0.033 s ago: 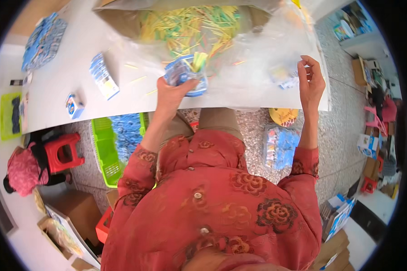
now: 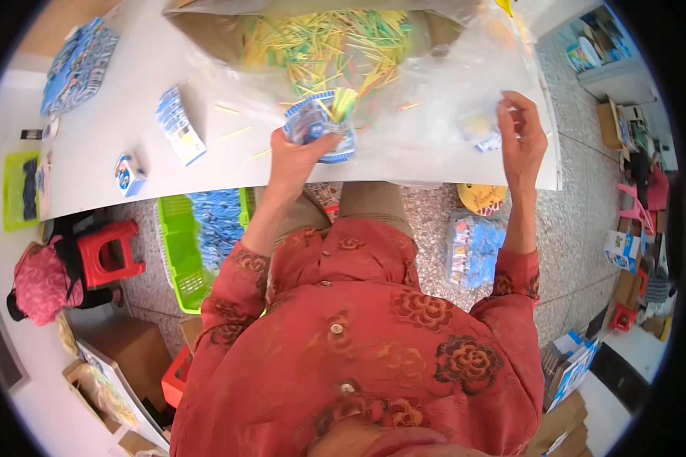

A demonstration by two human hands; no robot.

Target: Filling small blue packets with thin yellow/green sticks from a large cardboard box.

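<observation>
My left hand [image 2: 296,161] is closed on a small clear packet [image 2: 312,122] with a blue checked border, held over the table's near edge. Yellow-green sticks [image 2: 343,103] poke out of the packet's upper right. My right hand [image 2: 523,145] is raised near the table's right end, its fingers loosely bent and apart, with nothing visible in them. Just left of it is a blurred clear packet [image 2: 476,126] with blue and white print. Beyond my left hand, a heap of thin yellow, green and red sticks [image 2: 328,46] fills an opened, plastic-lined carton [image 2: 206,34].
On the white table [image 2: 244,167] are a stack of blue packets [image 2: 80,65], a blue-white strip [image 2: 181,126], a small box [image 2: 129,175] and stray sticks. Below stand a green basket [image 2: 179,259], a red stool [image 2: 110,254] and a bundle of blue packets [image 2: 476,251].
The whole view has shifted slightly, so the table and its things appear a little further right. Both hands keep nearly the same pose, the left one still holding the packet.
</observation>
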